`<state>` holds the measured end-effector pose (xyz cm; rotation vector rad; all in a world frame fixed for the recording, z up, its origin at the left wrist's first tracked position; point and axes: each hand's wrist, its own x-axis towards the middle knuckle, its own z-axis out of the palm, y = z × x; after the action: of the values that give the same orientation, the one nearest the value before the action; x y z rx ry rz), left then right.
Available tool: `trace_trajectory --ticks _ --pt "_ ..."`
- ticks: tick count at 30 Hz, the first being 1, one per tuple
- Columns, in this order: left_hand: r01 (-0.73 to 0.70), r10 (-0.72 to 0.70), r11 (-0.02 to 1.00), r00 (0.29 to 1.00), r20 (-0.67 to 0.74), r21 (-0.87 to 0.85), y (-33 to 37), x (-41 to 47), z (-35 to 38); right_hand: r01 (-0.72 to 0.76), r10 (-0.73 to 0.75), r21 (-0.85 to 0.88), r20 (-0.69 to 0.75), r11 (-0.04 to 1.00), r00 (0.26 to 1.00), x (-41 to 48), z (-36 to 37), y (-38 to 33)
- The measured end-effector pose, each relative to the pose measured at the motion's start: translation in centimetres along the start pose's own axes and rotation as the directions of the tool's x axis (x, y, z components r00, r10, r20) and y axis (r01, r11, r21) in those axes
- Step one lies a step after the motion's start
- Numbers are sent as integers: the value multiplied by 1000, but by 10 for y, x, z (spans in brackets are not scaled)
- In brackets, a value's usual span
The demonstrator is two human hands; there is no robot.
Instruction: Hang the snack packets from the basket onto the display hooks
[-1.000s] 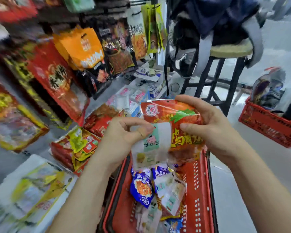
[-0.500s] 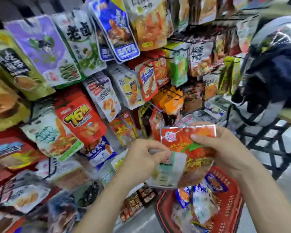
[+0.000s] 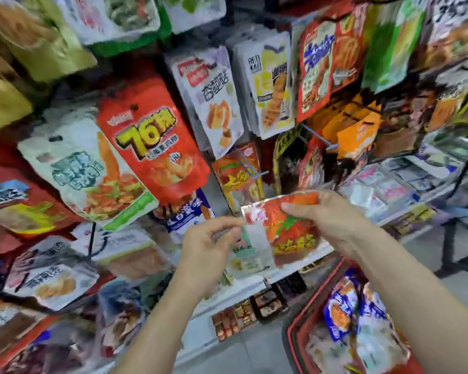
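Orange-red snack pkt is held up mid-frame, just below and in front of the display rack. It isn't on any hook. R hand pinches its top edge, thumb on the front & fingers curled behind. A smaller white-green pkt, partly see-through, overlaps its lower left corner and touches it. L hand pinches the top of that one betw thumb & forefinger, w/ the other fingers loosely curled. Both pkts are blurred, so the print can't be read.

Just above them a blue-grey hook sticks out toward the viewer, in front of a hanging orange pkt of similar look. A 2nd hook juts out higher & to the right, next to a row of plain orange bags.

The rest of the rack is crowded w/ hung pkts, many overlapping. Left of ctr is a red one w/ a big yellow "76". Beside it, further left, is a white one w/ a green band along the btm. Tall white pkts hang above ctr.

Btm right, under the R forearm, a red basket holds blue-&-white pkts lying loose. At right, past the hands, low shelves carry small boxed goods; too blurred to say what kind.
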<state>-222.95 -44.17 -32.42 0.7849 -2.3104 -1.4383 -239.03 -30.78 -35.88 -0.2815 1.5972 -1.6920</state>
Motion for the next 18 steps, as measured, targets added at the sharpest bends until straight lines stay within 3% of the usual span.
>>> trace_trajectory --ticks 7,10,16,18 --pt "94 -103 986 993 -62 -139 -57 61 24 -33 33 -16 11 999 999 68 -3 46" --pt "166 -178 979 979 -103 -119 -65 81 32 -59 59 2 40 998 997 82 -7 48" --pt "346 -343 922 938 49 -174 -67 96 40 -38 40 -31 58 999 998 93 -8 41" --pt "378 -379 886 924 52 -269 -67 98 40 -41 43 -32 49 999 998 97 -7 43"
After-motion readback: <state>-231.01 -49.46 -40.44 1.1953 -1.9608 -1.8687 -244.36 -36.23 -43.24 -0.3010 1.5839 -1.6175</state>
